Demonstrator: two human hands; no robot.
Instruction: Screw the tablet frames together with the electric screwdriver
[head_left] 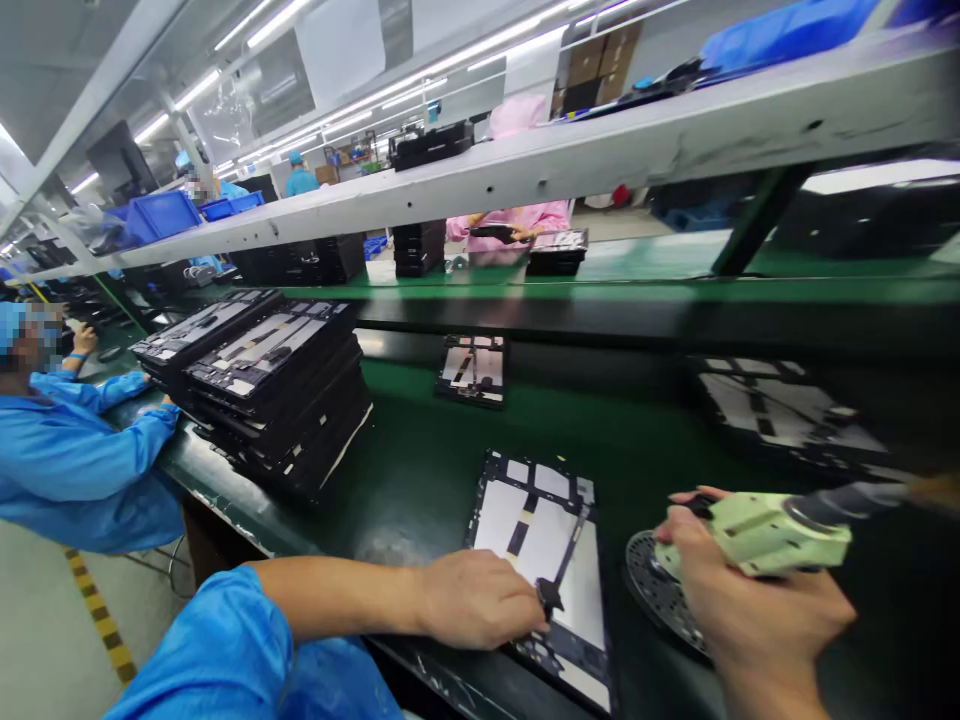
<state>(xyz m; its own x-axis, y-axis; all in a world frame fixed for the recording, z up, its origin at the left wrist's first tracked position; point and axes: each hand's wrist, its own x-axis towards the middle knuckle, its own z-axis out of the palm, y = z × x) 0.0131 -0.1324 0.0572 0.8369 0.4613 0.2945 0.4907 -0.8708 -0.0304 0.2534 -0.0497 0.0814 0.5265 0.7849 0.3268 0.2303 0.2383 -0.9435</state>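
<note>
**Hands at the open tablet: left steadies, right holds driver**

My left hand (pixel 480 598) rests palm down on the near-left edge of the tablet (pixel 544 560), fingers curled loosely, fingertips touching a small dark part at a black strip that runs diagonally across the white inner face. Whether the fingers pinch that part I cannot tell. The tablet lies flat, back open, on the green belt (pixel 420 470), directly in front of me.

My right hand (pixel 739 600) is wrapped around a pale green driver (pixel 772 530), held roughly level, its dark body trailing off to the right. Just under this hand sits a round perforated dish (pixel 656 590), beside the tablet's right edge.

Further out on the belt lies a second tablet (pixel 474 370), well apart from mine. A third (pixel 780 410) lies to the right in shadow. A tall stack (pixel 277 390) of the same units stands at left.

A person in a blue coat (pixel 67 450) sits at far left; another in pink (pixel 517 220) works across the line, beyond the shelf (pixel 570 150).
</note>
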